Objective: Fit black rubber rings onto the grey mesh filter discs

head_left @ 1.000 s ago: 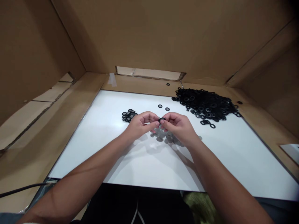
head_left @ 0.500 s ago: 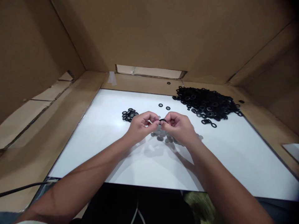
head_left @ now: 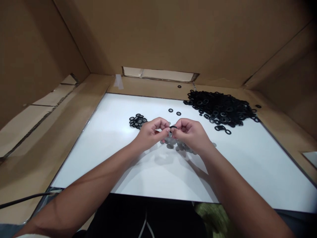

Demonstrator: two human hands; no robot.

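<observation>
A black rubber ring [head_left: 173, 127] is pinched between my two hands above the middle of the white board. My left hand [head_left: 155, 132] grips its left side with thumb and forefinger. On the other side, my right hand [head_left: 189, 132] holds it the same way, and the fingers hide much of it. Several small grey discs [head_left: 170, 145] lie on the board beneath and behind my hands, partly covered by them. Left of my left hand sits a small cluster of black rings with grey centres [head_left: 137, 121]. Two more such rings [head_left: 170, 110] lie singly beyond my hands.
A large heap of black rings [head_left: 220, 107] spreads over the white board's [head_left: 153, 175] back right corner, with a few strays beside it. Cardboard walls [head_left: 158, 36] enclose the back and sides. A black cable [head_left: 24, 200] runs in at the lower left.
The fingers have shifted slightly around the ring, which both hands still hold. The rest of the scene is nearly the same, apart from a small camera shift.
</observation>
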